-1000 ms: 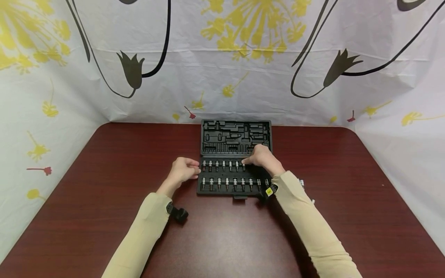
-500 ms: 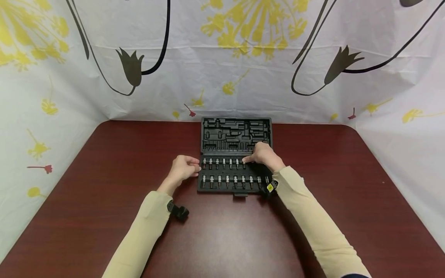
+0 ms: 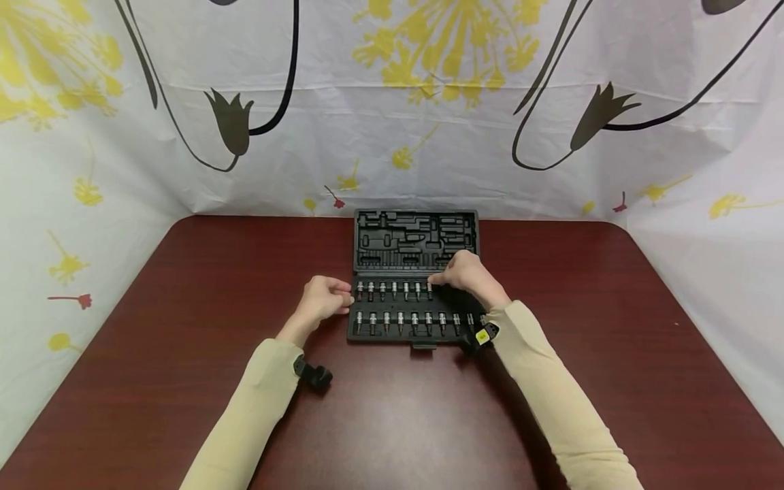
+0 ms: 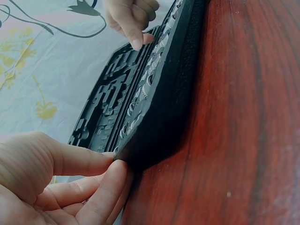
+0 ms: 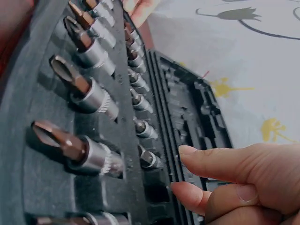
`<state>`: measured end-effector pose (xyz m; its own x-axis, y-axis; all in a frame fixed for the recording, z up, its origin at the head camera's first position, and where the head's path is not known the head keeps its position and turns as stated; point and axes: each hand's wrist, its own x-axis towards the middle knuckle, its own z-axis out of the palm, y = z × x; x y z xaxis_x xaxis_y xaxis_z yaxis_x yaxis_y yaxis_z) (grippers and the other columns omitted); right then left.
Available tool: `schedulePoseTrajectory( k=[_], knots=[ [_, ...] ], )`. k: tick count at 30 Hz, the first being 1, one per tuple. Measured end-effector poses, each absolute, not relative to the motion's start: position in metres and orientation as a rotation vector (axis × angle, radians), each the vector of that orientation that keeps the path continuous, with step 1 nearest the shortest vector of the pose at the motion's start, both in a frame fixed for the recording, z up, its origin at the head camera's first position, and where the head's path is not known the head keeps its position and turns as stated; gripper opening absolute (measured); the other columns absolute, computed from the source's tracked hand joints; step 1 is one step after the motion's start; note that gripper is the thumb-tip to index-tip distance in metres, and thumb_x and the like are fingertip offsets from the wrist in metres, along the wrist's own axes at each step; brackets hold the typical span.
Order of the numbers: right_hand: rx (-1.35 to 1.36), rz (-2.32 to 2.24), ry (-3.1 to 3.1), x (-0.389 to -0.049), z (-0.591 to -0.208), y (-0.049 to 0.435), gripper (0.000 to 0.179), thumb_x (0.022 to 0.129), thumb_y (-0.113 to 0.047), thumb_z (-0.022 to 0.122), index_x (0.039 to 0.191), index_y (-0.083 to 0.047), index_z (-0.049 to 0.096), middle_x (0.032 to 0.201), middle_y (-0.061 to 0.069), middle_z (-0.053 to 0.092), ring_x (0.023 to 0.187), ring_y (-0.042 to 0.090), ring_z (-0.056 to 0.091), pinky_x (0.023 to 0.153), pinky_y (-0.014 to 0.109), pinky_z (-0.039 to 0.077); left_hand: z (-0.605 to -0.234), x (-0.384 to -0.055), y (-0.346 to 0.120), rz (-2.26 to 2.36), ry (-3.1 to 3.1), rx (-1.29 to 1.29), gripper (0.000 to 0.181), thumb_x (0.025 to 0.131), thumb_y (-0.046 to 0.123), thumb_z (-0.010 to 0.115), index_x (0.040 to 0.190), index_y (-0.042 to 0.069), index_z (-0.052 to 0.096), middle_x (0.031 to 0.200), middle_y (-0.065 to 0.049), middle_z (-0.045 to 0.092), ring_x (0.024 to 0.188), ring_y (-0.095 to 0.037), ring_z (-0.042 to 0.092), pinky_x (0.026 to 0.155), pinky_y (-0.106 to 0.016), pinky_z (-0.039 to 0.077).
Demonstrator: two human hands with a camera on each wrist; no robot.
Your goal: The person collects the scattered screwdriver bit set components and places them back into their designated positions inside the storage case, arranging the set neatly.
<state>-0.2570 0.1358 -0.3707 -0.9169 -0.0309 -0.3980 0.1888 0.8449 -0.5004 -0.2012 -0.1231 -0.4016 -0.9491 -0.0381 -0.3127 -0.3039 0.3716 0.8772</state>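
An open black bit socket case (image 3: pixel 392 342) lies on the table, with its lid (image 3: pixel 416 238) leaning back at the far side. Two rows of silver bit sockets (image 5: pixel 96 154) sit in its slots. At the case's left edge, my left hand (image 3: pixel 321 299) pinches the corner between thumb and fingers, as the left wrist view shows. My right hand (image 3: pixel 468 275) hovers over the far row's right part, beside the last seated bit socket (image 5: pixel 150 159). In the right wrist view its thumb and index finger stand apart, with nothing seen between them, near a vacant slot (image 5: pixel 157 192).
The dark red wooden table (image 3: pixel 392 422) extends around the case. A white cloth with flower prints (image 3: pixel 392 156) hangs behind it. Wrist cameras (image 3: pixel 315 376) are strapped to both sleeves. My right forearm (image 3: pixel 545 388) covers part of the table.
My right wrist and forearm have shifted slightly to the right, uncovering more of the near row's right end. The left hand stays at the case's edge.
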Motion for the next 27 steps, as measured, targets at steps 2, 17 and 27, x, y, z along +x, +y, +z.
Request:
schedulePoseTrajectory(
  k=[2, 17, 27],
  knots=[
    [0.113, -0.815, 2.621, -0.254, -0.367, 0.138, 0.046, 0.082, -0.031, 0.072, 0.048, -0.014, 0.047, 0.044, -0.005, 0.033, 0.043, 0.010, 0.024, 0.046, 0.026, 0.032, -0.402, -0.201, -0.123, 1.616, 2.394, -0.305, 0.027, 0.083, -0.006, 0.064, 0.110, -0.008, 0.063, 0.101, -0.023, 0.067, 0.078, -0.020, 0.067, 0.062, -0.026, 0.058],
    [0.027, -0.890, 2.666, -0.239, -0.358, 0.156, 0.054, 0.084, -0.031, 0.070, 0.045, -0.016, 0.037, 0.045, -0.006, 0.027, 0.043, 0.009, 0.020, 0.046, 0.025, 0.027, -0.402, -0.200, -0.123, 1.610, 2.398, -0.303, 0.027, 0.083, -0.006, 0.064, 0.110, -0.008, 0.063, 0.101, -0.023, 0.067, 0.078, -0.019, 0.067, 0.063, -0.026, 0.058],
    [-0.030, -0.855, 2.736, -0.229, -0.357, 0.169, 0.040, 0.086, -0.031, 0.068, 0.056, -0.005, 0.060, 0.048, -0.007, 0.041, 0.048, 0.009, 0.032, 0.050, 0.024, 0.034, -0.402, -0.200, -0.123, 1.609, 2.399, -0.300, 0.028, 0.083, -0.006, 0.064, 0.110, -0.007, 0.063, 0.101, -0.023, 0.067, 0.077, -0.018, 0.067, 0.063, -0.026, 0.058]
  ],
)
